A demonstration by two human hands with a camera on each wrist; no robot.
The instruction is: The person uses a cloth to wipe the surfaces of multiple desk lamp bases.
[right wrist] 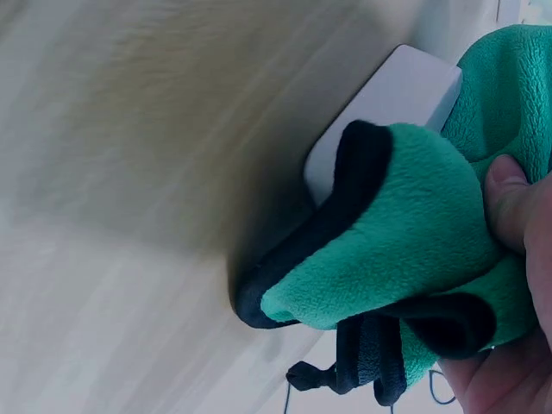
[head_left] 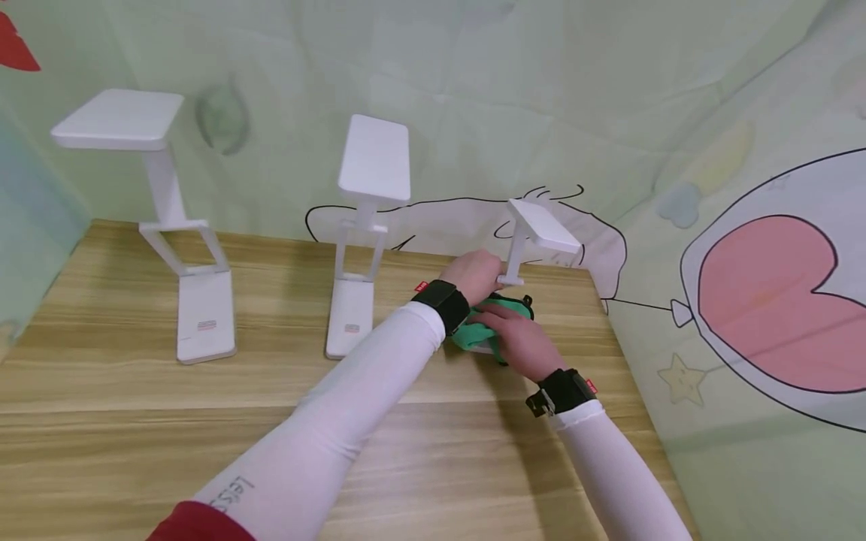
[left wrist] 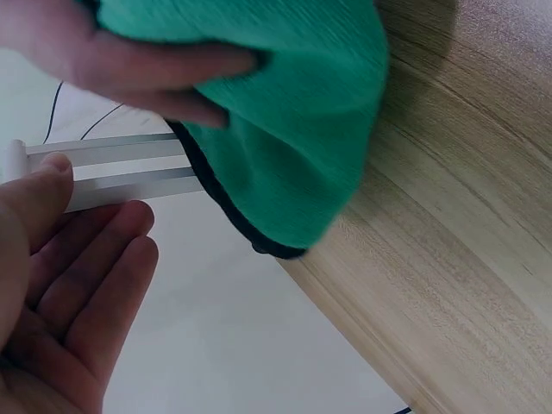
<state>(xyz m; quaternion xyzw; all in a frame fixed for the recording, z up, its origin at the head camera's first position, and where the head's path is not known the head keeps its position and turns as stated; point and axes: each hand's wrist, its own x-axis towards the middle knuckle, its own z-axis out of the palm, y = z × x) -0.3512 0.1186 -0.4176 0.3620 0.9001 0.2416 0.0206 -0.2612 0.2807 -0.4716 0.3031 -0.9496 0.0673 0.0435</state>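
At the table's right side stands a small white desk lamp point(head_left: 544, 225). My left hand point(head_left: 473, 274) holds its double-bar arm point(left wrist: 142, 183) between thumb and fingers in the left wrist view. Beside it, my right hand point(head_left: 531, 346) grips a green cloth point(head_left: 467, 336) with black edging, bunched over the lamp's base. In the right wrist view, the thumb presses into the folded cloth point(right wrist: 405, 224), and one end of the white base point(right wrist: 405, 90) shows from under it. The cloth hides the rest of the base.
Two more white desk lamps stand unfolded on the wooden table point(head_left: 271, 421): one at the left point(head_left: 206, 315) and one in the middle point(head_left: 350, 315), just left of my left forearm. A printed fabric backdrop point(head_left: 473, 113) rises behind the table and along its right edge.
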